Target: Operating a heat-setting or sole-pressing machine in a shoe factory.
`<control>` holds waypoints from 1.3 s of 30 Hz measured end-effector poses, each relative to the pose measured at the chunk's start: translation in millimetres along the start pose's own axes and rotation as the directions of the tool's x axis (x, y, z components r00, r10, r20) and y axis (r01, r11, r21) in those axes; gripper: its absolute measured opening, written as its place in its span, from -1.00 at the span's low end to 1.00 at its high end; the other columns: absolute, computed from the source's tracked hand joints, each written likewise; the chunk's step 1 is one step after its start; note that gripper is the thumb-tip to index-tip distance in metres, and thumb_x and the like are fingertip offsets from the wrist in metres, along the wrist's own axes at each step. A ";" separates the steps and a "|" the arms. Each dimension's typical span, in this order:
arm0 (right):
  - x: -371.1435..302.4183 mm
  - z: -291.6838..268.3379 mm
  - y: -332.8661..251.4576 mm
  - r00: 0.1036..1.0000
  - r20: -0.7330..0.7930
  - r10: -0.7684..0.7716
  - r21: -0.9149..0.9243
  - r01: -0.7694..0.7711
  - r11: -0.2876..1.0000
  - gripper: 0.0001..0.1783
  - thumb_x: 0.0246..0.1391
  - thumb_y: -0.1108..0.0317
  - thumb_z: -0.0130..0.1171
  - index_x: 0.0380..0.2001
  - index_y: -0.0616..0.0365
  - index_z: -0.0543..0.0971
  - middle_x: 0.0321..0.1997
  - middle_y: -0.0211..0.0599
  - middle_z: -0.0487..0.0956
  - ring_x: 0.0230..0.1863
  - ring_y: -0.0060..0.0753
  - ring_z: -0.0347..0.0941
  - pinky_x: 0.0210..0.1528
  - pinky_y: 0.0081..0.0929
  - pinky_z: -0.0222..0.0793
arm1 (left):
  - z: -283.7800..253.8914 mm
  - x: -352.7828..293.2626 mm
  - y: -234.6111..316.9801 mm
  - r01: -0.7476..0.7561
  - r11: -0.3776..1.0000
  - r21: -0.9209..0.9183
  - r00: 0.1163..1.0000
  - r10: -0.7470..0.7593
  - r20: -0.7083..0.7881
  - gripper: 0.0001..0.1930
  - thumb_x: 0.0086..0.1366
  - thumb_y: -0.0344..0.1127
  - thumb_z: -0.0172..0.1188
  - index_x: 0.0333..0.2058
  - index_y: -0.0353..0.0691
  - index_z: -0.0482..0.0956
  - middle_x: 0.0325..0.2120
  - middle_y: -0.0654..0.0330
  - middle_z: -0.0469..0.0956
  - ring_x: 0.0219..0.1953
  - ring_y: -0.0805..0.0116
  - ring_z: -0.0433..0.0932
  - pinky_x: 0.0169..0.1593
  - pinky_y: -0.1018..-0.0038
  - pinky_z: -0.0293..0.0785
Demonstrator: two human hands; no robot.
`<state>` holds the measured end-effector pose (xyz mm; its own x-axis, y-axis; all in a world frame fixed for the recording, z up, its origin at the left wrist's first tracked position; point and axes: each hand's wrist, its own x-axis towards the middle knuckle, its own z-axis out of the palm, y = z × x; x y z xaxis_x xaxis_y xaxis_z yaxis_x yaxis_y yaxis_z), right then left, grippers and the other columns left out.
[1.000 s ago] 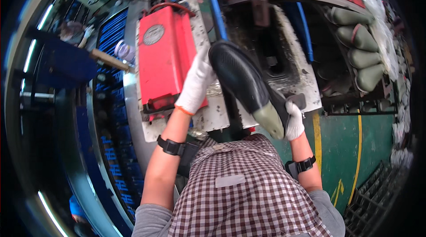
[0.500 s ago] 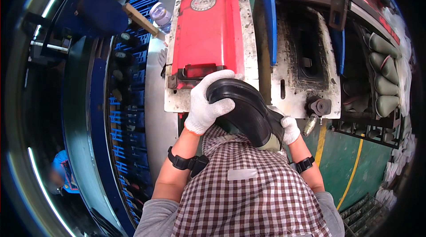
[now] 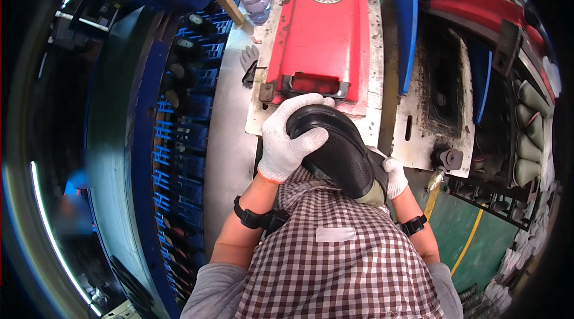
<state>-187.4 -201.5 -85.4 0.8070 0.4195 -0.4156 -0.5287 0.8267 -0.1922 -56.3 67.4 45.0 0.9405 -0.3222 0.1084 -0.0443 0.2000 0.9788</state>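
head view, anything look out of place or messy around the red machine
A loose white glove lies on the grey ledge left of the red machine, near a plastic bottle. The metal plate around the machine is grimy.

White gloves [image 3: 287, 139], black boot [image 3: 338, 151], red mould lid [image 3: 320, 32], brown-white checked apron [image 3: 335, 259]

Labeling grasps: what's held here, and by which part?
A black boot, sole up: left hand over its toe end, right hand at the olive upper near the heel.

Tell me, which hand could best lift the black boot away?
Probably the left hand: it wraps over the black boot at the sole's front. The right hand only grips its lower end.
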 end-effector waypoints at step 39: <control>150.4 104.8 63.8 0.645 0.650 -0.402 -0.566 0.059 -0.822 -0.56 -0.19 0.62 0.32 -0.17 -0.05 0.68 -0.16 -0.34 0.64 -0.02 -0.05 0.57 0.07 -0.06 0.44 | -530.4 -78.1 -192.7 0.924 0.201 0.325 0.349 -0.096 -0.932 0.07 0.27 -0.31 0.27 0.57 -0.12 -0.29 0.40 -0.33 0.22 0.42 -0.28 0.29 0.46 0.07 0.28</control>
<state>-72.2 -46.4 -67.0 0.9038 0.1822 0.3872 0.3332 -0.8674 -0.3697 57.6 544.9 -244.2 0.6464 0.7312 -0.2180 0.7507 -0.5584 0.3531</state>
